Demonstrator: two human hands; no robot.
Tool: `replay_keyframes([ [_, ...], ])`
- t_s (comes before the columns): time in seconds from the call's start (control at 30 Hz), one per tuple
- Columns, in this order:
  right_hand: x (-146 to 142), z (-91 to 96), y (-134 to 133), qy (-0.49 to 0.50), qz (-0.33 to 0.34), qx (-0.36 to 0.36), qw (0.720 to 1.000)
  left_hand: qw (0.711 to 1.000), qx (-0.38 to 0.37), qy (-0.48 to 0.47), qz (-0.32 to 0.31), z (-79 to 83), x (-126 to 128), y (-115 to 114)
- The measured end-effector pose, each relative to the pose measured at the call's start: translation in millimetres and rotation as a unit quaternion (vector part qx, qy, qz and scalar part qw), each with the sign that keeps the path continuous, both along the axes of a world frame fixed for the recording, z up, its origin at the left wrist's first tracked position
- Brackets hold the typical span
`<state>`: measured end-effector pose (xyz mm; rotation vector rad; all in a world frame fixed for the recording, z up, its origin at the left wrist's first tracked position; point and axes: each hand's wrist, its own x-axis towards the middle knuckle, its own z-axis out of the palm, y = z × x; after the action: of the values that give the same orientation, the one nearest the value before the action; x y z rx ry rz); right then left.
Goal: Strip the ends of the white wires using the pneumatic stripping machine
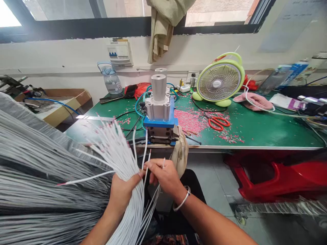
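Observation:
A thick bundle of white wires (122, 163) with reddish tips fans out upward, and my left hand (125, 187) is wrapped round it. Close beside, my right hand (163, 173) pinches a single white wire (146, 172) at the bundle's right side. A few more loose wires (152, 211) hang below my right hand. Just beyond both hands, at the table's front edge, stands a pneumatic press (159, 105) with a grey cylinder on a blue base. One stray wire (87, 179) sticks out to the left of the bundle.
Pink and white clippings (187, 120) litter the green table (255, 126) around red-handled scissors (219, 123). Behind them is a green fan (221, 81). A water jug (111, 80) stands at the back left. Masses of grey-white wires (51, 190) fill the left. A red stool (281, 177) is at the right.

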<state>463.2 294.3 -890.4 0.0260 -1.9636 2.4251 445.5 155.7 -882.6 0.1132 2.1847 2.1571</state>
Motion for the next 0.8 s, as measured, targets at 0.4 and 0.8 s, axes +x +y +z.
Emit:
replay_keyframes([
  [0.4,-19.5,24.0,25.5,-0.065,-0.060,-0.299,0.950,0.943,0.284,-0.013,0.172,50.9,-12.9,-3.5],
  [0.8,-24.2,17.8,30.3,-0.025,-0.108,-0.283,0.953,0.952,0.257,-0.061,0.155,50.0,-22.2,8.6],
])
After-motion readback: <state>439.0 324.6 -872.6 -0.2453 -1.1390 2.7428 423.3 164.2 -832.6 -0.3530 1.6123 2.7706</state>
